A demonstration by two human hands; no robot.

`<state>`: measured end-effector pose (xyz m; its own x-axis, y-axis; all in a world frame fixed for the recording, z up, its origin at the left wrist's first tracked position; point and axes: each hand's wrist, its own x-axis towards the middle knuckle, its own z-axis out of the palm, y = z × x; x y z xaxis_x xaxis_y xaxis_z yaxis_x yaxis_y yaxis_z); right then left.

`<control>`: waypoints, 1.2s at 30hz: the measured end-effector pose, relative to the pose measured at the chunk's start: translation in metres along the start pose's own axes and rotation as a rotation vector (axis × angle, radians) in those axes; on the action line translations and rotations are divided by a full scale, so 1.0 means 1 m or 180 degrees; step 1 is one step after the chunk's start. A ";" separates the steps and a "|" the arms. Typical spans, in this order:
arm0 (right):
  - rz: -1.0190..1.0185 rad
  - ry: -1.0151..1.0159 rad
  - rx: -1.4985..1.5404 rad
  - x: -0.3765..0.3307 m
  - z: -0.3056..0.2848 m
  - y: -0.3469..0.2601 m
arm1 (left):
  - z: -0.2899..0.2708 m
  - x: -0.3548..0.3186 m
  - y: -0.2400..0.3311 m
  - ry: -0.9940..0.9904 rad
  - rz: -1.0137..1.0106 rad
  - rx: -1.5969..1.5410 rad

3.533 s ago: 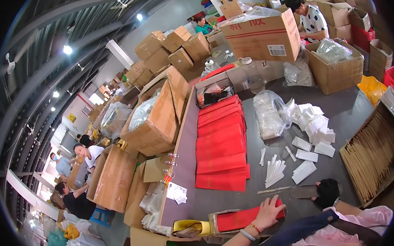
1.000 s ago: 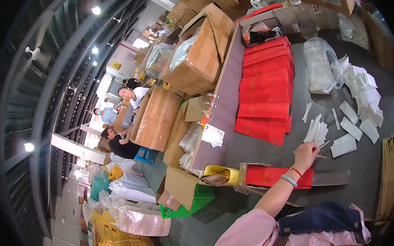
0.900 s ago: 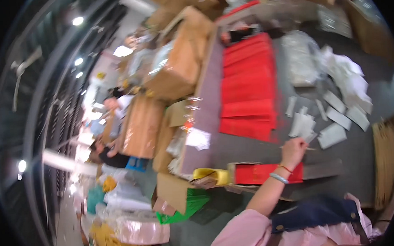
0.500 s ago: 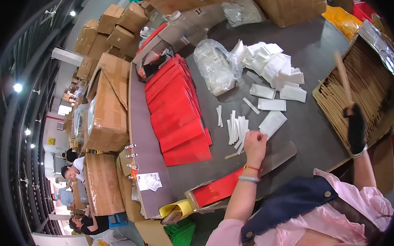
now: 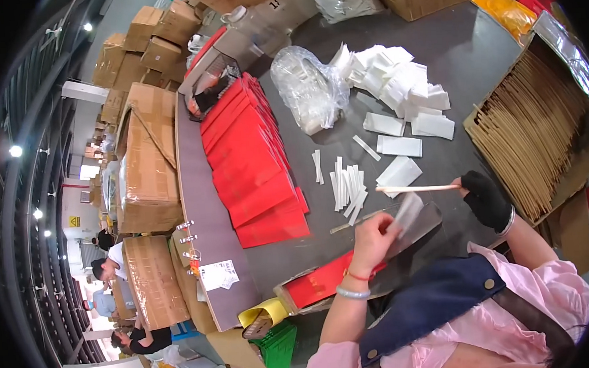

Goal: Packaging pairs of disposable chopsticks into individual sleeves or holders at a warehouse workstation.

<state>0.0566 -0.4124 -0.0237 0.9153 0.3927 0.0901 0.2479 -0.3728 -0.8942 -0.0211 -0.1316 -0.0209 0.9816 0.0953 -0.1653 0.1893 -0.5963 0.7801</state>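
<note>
My left hand (image 5: 373,241), with a red cord and a pale bangle at the wrist, pinches a small translucent white sleeve (image 5: 409,212). In a black fingerless glove, my right hand (image 5: 488,200) grips a thin pale wooden stick (image 5: 419,188) by one end. The stick lies level, its free end pointing left above the sleeve and clear of it. Just beyond are flat white sleeves (image 5: 400,172), a loose pile of more white sleeves (image 5: 396,76), and several narrow white strips (image 5: 348,186). A carton of brown sticks (image 5: 530,129) stands to my right.
Overlapping red packets (image 5: 250,180) cover the table's left part. A clear plastic bag (image 5: 310,92) sits behind the strips. Near me lies a narrow tray with a red packet (image 5: 320,280), beside a yellow roll (image 5: 262,314). Cartons (image 5: 155,280) stand past the left edge; people work farther off.
My right hand has brought the stick from above the carton leftward, toward my left hand. My left hand has picked up a white sleeve and drawn slightly nearer.
</note>
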 end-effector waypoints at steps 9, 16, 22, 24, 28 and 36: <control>-0.0533 -0.1391 -0.1213 0.009 0.014 0.030 | -0.013 -0.062 -0.012 0.0556 0.0326 0.1478; -0.1476 -0.0953 -0.1086 0.016 0.066 0.032 | 0.005 -0.060 -0.013 0.0307 0.0365 0.1479; 0.0141 -0.0651 0.0270 -0.002 0.102 0.041 | 0.017 -0.052 -0.022 0.0292 0.0500 0.1597; -0.0163 -0.1243 0.0849 -0.003 0.132 -0.005 | 0.018 -0.047 -0.020 0.0176 0.0462 0.1413; -0.0120 -0.1328 0.0148 0.012 0.102 -0.008 | 0.007 -0.039 -0.010 0.0020 0.0924 0.1858; -0.0783 -0.0967 -0.1764 0.026 0.033 -0.027 | -0.075 -0.018 0.011 -0.0425 0.1095 0.1854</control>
<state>0.0636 -0.3643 -0.0114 0.7016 0.7099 0.0623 0.6378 -0.5865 -0.4993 -0.0347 -0.0796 0.0360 0.9651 -0.2528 -0.0685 -0.2130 -0.9098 0.3562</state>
